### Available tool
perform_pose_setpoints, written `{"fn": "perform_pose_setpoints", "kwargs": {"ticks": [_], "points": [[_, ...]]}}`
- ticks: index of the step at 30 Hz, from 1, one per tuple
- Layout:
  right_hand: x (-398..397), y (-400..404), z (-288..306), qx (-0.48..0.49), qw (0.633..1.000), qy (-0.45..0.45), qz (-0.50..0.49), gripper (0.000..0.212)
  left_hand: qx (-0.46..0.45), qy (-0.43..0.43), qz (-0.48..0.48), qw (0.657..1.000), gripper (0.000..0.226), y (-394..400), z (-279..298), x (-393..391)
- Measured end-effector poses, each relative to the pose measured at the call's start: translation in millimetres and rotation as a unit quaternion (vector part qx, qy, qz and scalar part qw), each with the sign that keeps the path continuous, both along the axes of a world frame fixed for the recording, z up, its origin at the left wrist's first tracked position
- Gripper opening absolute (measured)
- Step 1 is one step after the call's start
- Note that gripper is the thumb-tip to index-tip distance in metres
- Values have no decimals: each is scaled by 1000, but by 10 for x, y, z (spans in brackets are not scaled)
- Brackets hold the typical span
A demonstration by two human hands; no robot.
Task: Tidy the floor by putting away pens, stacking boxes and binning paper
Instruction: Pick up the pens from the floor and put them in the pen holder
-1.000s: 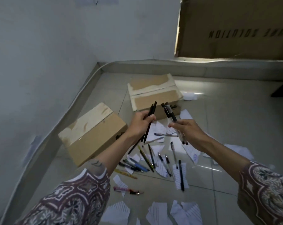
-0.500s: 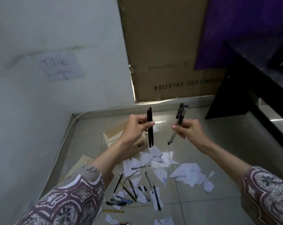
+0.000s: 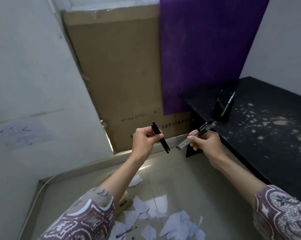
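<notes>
My left hand (image 3: pixel 142 142) is closed around two black pens (image 3: pixel 161 138), held up in front of me at chest height. My right hand (image 3: pixel 206 142) grips a small bundle of black and clear pens (image 3: pixel 196 135) that points toward the black table. On that table stands a dark pen holder (image 3: pixel 221 110) with one pen (image 3: pixel 228 103) leaning in it. Torn paper scraps (image 3: pixel 179 224) lie on the tiled floor below, with a pen (image 3: pixel 127 232) or two among them. A corner of a small cardboard box (image 3: pixel 124 204) peeks out beside my left forearm.
A black table (image 3: pixel 267 135) speckled with white marks fills the right side. A tall cardboard carton (image 3: pixel 118 75) leans against the back wall beside a purple panel (image 3: pixel 206 49). The white wall (image 3: pixel 34 84) closes off the left.
My view has swung up and right from the floor to the table. Both hands rose with their pens and now sit near the table's edge; the floor boxes have dropped out of sight.
</notes>
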State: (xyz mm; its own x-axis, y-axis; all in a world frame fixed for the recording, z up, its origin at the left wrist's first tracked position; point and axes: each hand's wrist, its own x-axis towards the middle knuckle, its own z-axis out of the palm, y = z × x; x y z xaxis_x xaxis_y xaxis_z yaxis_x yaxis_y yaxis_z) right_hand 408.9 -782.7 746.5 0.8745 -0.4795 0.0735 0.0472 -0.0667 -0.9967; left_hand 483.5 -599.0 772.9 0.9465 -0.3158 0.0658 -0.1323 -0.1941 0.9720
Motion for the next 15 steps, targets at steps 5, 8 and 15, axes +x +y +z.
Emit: {"fn": "perform_pose_setpoints", "kwargs": {"ticks": [5,8,15], "points": [[252,-824,93,56,995,-4,-84,11,-21,-23,35,999,7,-896,156,361],[397,-1369,180,51,989,-16,-136,13,-67,-2,40,997,8,-1471,230,582],[773,-2290,283,-30,976,-55,-210,13,-86,-36,11,996,19,-2577,247,979]]}}
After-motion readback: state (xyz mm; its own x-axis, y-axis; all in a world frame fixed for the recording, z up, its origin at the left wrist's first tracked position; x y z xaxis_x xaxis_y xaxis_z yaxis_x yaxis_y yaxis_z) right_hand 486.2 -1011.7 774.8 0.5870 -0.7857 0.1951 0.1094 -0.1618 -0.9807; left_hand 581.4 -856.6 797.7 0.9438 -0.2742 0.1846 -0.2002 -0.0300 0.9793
